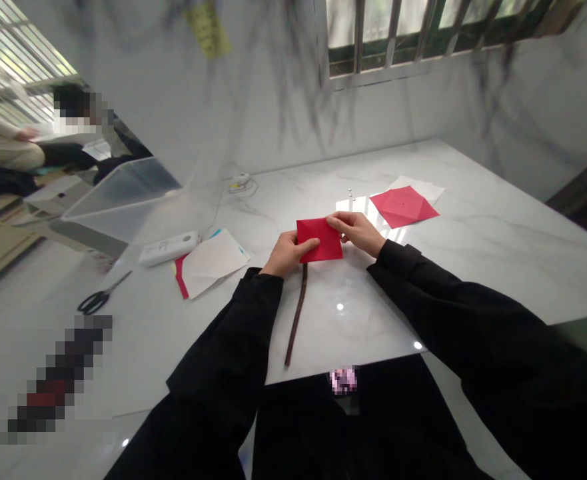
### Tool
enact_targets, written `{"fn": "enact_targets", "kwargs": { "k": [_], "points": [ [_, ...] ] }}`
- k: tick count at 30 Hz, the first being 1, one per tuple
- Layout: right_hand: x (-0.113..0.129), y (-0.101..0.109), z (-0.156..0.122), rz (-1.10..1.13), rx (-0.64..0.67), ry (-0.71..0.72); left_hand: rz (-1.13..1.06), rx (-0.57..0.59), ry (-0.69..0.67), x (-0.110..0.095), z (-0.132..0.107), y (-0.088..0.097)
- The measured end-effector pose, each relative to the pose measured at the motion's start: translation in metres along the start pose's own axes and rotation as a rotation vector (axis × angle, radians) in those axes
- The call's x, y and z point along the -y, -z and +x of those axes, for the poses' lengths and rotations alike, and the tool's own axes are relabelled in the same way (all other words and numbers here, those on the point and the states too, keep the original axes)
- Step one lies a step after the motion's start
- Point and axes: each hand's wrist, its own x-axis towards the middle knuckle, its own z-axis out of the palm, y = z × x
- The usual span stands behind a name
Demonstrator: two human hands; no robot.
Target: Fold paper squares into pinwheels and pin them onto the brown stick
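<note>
Between my two hands is a folded red paper (323, 241), held up over the white marbled table (363, 300). My left hand (288, 252) grips its left side, thumb across the front. At its upper right corner, my right hand (356, 230) pinches the edge. A thin dark brown stick (296, 320) extends below the paper toward the table's front edge; its upper end is hidden behind my left hand and the paper, and I cannot tell whether it is held. To the right lies another red paper (403, 205) with crease lines, partly over a white sheet (430, 192).
Left of my hands lie white and coloured sheets (213, 263), beside a white oblong device (170, 249). Scissors (100, 299) rest farther left, near a blurred-out dark object (58, 380). A clear plastic bin (118, 200) stands at the back left. Small shiny beads (350, 194) sit behind my right hand.
</note>
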Motion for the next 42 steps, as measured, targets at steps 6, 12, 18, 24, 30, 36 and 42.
{"fn": "enact_targets", "kwargs": {
  "k": [6, 12, 18, 24, 30, 36, 42],
  "points": [
    [-0.003, 0.002, 0.002, 0.018, -0.027, -0.044, 0.029, 0.058, 0.026, -0.001, -0.003, 0.000],
    [-0.006, 0.003, 0.002, -0.082, -0.007, -0.082, -0.010, 0.043, 0.039, 0.003, 0.000, 0.004],
    [-0.012, 0.010, 0.006, -0.235, -0.076, 0.005, -0.028, 0.025, 0.028, 0.007, 0.000, 0.004],
    [-0.039, 0.045, 0.020, -0.645, -0.461, 0.026, -0.133, -0.109, -0.033, 0.016, 0.005, 0.003],
    [-0.059, 0.063, 0.053, -0.864, -0.539, -0.043, -0.204, -0.152, -0.064, 0.019, 0.006, 0.000],
    [-0.062, 0.064, 0.081, -0.961, -0.645, -0.168, -0.247, -0.132, -0.079, 0.022, 0.006, -0.002],
    [-0.060, 0.067, 0.081, -0.896, -0.716, -0.162, -0.191, -0.123, -0.109, 0.030, 0.010, -0.006]
  ]
}}
